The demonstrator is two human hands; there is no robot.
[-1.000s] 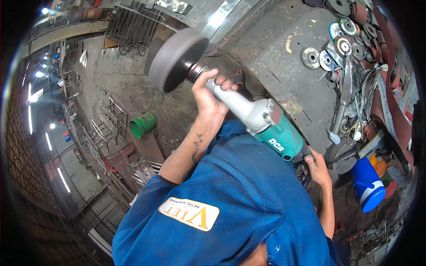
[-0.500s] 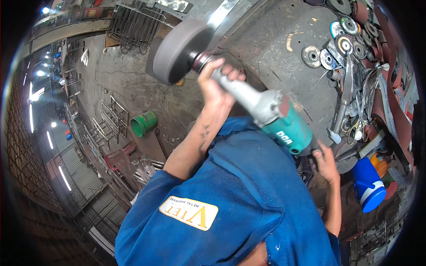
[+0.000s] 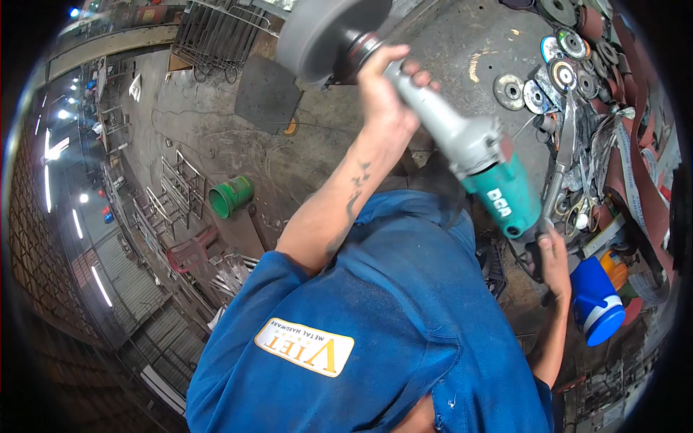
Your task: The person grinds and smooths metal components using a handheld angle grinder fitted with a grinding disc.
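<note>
I hold a straight grinder with a grey neck and a green motor body, slanting from upper left to lower right. My left hand is wrapped round its neck, just behind the wheel. At the rear end, my right hand grips the dark handle. A broad, dark grey wheel sits on the grinder's far end, blurred and partly cut off by the upper edge. Under it lies the dark metal worktable; whether wheel and table touch, I cannot tell.
Several abrasive discs lie at the table's right, with sanding belts, scissors and a long blade-like tool. A blue jug stands at the right. On the floor at left are a green bucket and metal frames.
The grinder has moved up and to the right, with both hands still round it. Its wheel has slid partly out of the picture at the top, uncovering a dark sheet on the floor.
</note>
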